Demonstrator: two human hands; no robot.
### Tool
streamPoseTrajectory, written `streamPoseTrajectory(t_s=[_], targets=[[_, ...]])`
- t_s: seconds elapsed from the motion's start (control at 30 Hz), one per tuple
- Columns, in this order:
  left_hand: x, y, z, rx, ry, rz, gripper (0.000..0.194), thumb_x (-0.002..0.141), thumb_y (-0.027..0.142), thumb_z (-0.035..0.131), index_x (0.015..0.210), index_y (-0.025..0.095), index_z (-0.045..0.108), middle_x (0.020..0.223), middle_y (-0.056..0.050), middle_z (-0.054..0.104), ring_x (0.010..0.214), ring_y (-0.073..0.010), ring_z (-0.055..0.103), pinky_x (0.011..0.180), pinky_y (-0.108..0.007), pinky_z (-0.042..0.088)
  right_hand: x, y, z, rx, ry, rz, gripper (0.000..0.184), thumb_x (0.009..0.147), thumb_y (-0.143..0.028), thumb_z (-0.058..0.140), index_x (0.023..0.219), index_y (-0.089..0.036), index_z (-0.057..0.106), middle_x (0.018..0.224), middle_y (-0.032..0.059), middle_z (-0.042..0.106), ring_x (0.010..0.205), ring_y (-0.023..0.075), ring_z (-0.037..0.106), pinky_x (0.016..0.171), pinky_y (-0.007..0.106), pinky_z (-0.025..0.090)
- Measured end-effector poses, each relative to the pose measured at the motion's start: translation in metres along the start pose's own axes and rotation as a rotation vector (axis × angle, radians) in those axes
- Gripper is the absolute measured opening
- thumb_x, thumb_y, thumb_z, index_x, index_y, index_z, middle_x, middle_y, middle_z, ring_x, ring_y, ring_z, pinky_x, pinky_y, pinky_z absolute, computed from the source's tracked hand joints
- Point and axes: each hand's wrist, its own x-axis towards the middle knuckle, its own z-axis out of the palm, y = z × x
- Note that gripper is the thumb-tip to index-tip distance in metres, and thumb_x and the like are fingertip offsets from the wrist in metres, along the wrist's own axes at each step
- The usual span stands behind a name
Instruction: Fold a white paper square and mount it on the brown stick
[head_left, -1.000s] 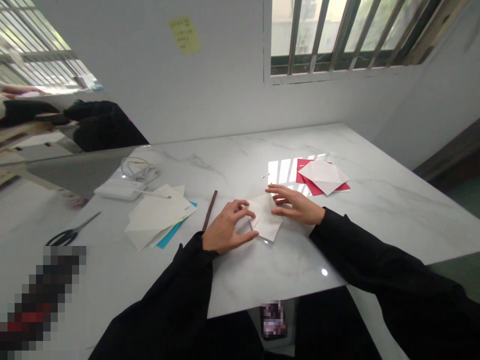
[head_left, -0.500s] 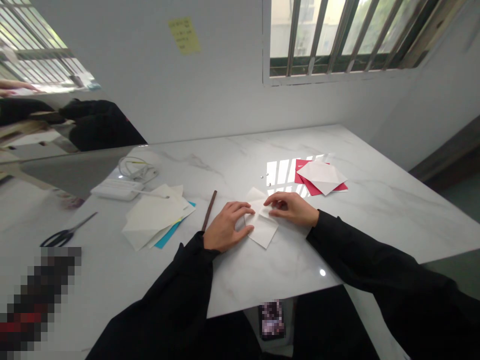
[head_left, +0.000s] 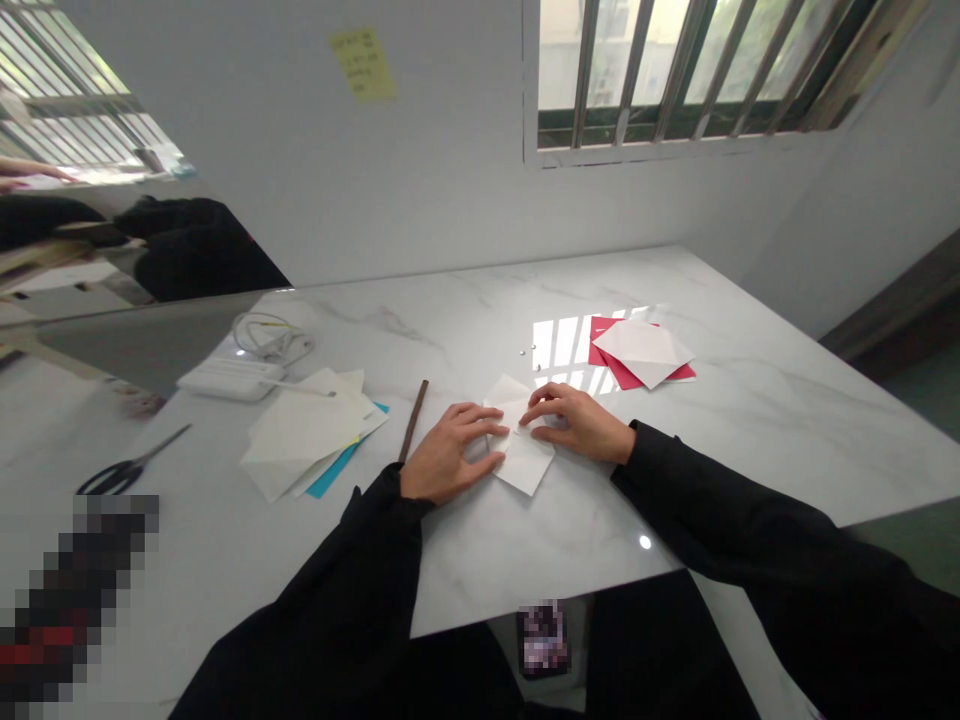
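Observation:
A small piece of folded white paper [head_left: 529, 465] lies on the table in front of me, its near corner pointing towards me. My left hand [head_left: 454, 450] rests over its left side, fingers apart and fingertips on the paper, holding it flat against the table. My right hand [head_left: 581, 425] comes in from the right with bent fingers; its fingertips close on a small folded flap near the middle of the paper. The exact contact under the right fingers is partly hidden. Beside my left wrist lies a thin brown stick [head_left: 415, 420].
On the left are a stack of cream and blue paper [head_left: 300, 430], a white power strip [head_left: 229, 380] with cable, and scissors [head_left: 127, 472]. Red and white papers [head_left: 645, 350] lie at the back right. Tiny bits [head_left: 534, 348] dot the table beyond my hands.
My right hand has shifted slightly left, and the flap, raised before, now lies lower under its fingertips. My left hand has stayed nearly in place on the paper.

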Motion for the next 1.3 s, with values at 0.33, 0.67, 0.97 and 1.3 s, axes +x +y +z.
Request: streamPoseTrajectory(t_s=[0.33,0.67,0.97,1.3], targets=[[0.0,-0.003,0.003,0.016,0.027,0.005,0.02,0.1,0.027,0.069,0.117,0.031,0.078,0.136,-0.002,0.073,0.128,-0.0259,0.059,0.115,-0.053,0.048,-0.003,-0.002,0.006,-0.126,0.014,-0.06,0.02,0.1,-0.023,0.071,0.115,-0.03,0.082,0.122,0.0085,0.067,0.105,0.0228,0.062,0.101,0.045,0.054],[0.0,-0.006,0.002,-0.002,0.023,0.031,0.021,0.098,0.024,0.07,0.117,0.031,0.077,0.135,-0.002,0.072,0.129,-0.0256,0.059,0.115,-0.053,0.048,-0.004,-0.007,0.009,-0.257,-0.003,-0.174,0.026,0.106,-0.022,0.06,0.12,-0.031,0.081,0.121,0.0081,0.07,0.109,0.0242,0.059,0.102,0.044,0.054],[-0.018,0.013,-0.014,0.025,-0.043,0.059,0.035,0.086,0.008,0.069,0.114,0.029,0.076,0.117,-0.004,0.071,0.116,-0.0242,0.063,0.107,-0.045,0.054,-0.003,-0.007,0.008,-0.223,-0.007,-0.148,0.024,0.106,-0.024,0.063,0.118,-0.032,0.081,0.12,0.0075,0.069,0.109,0.0232,0.06,0.103,0.043,0.053],[-0.025,0.007,-0.006,0.028,0.038,0.09,0.008,0.101,0.032,0.07,0.098,0.026,0.074,0.115,-0.003,0.076,0.113,-0.0223,0.067,0.102,-0.042,0.056,-0.001,-0.009,0.004,-0.196,-0.061,-0.112,0.04,0.1,-0.008,0.059,0.125,-0.032,0.079,0.127,0.0081,0.067,0.11,0.0246,0.058,0.107,0.049,0.052]])
